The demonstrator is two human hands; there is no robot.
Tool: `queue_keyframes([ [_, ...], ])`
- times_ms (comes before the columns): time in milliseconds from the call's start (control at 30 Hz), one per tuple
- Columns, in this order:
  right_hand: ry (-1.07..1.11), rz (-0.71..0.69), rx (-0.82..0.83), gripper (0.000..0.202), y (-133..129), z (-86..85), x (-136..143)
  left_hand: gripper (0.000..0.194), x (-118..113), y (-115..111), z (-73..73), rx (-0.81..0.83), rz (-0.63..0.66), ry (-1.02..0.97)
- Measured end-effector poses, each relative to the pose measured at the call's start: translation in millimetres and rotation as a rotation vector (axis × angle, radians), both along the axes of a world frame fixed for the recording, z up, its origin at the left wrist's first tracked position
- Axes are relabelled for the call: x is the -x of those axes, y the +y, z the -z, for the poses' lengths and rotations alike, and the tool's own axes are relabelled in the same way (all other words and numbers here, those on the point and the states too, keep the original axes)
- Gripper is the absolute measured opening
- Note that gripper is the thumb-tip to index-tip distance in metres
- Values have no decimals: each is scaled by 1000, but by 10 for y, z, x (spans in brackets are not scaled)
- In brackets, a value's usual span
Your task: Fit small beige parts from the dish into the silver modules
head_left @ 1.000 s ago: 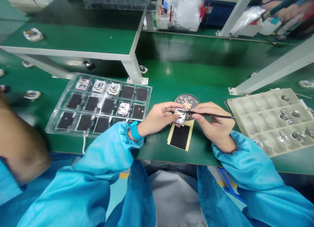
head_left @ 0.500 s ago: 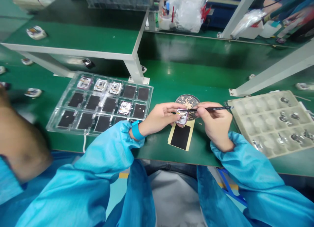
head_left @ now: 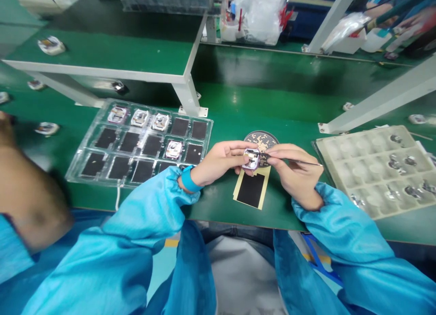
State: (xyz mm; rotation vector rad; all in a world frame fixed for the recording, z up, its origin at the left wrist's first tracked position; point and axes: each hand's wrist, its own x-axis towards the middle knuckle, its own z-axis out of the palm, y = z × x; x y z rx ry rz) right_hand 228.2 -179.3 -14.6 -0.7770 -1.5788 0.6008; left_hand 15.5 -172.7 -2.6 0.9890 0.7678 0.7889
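My left hand (head_left: 225,161) pinches a small white and purple watch case (head_left: 251,159) between thumb and fingers, its open inside facing up. In my right hand (head_left: 293,169) is a pair of dark tweezers (head_left: 299,161), gripped near the front. Their tips reach over the inside of the case; whether they hold a part is too small to tell. Just behind my hands a round dark dish (head_left: 250,137) holds many tiny tan pieces, partly hidden by my fingers. Below the case a black sheet with a yellow border (head_left: 250,190) lies on the green table.
A clear plastic tray (head_left: 73,169) at left holds several similar cases among black-lined pockets. At right a cream tray (head_left: 374,170) carries several small metal parts. White shelf legs (head_left: 186,97) stand behind. A co-worker's arm (head_left: 30,187) is at far left.
My right hand has shifted slightly left and turned, so the tweezers' back end points lower and their tips sit further into the case. My left hand has barely moved.
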Motion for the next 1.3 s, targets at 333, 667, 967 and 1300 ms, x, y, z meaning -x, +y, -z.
queue_keyframes([
  [333, 56, 79, 48, 8, 44, 4, -43, 47, -26, -18, 15, -87, -94, 56],
  [667, -191, -13, -98, 12, 72, -77, -186, 36, -71, -108, 16, -435, -287, 439],
  [967, -236, -57, -57, 12, 55, -74, -146, 32, -81, -111, 35, -582, -340, 553],
  [1300, -35, -274, 333, 13, 172, -64, -220, 40, -33, -12, 62, -246, -289, 238],
])
